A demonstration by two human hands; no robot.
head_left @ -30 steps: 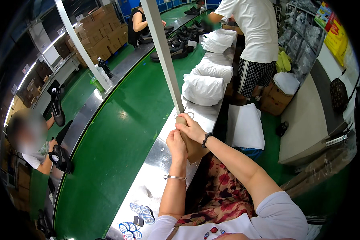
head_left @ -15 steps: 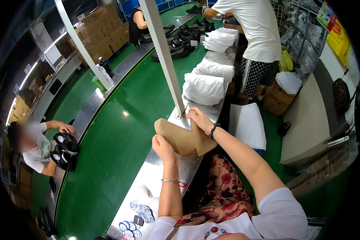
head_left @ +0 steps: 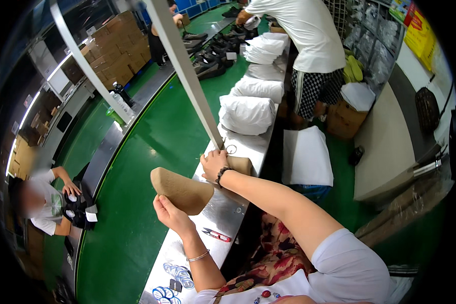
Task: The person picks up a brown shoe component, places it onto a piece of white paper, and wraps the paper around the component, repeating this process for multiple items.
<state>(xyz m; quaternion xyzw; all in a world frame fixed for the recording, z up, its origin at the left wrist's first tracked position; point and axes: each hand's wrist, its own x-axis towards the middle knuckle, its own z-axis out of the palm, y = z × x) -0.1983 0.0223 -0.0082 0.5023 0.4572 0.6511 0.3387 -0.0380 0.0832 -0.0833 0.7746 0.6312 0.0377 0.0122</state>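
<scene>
My left hand (head_left: pixel 173 215) pinches the lower edge of a tan, curved, shoe-shaped insert (head_left: pixel 182 190), raised over the edge of the metal bench (head_left: pixel 228 210). My right hand (head_left: pixel 215 164) reaches across to the foot of the white post (head_left: pixel 187 76), its fingers apart. Beside and partly behind its wrist a second tan insert (head_left: pixel 240 164) rests on the bench; whether the palm touches it is hidden. Red-handled thread snips (head_left: pixel 217 234) lie on the metal between my arms.
White wrapped bundles (head_left: pixel 245 114) line the bench's far part. Blue-and-white sticker rolls (head_left: pixel 164 294) lie near me. Across the green belt (head_left: pixel 131 202), a person handles black shoes (head_left: pixel 77 207). Another person (head_left: pixel 314 35) stands ahead. A white-covered stack (head_left: pixel 307 157) stands to the right.
The two inserts, held together before, are now apart. My left hand has carried one leftward; my right hand has moved left to the post, with the other on the bench. The snips have come into view.
</scene>
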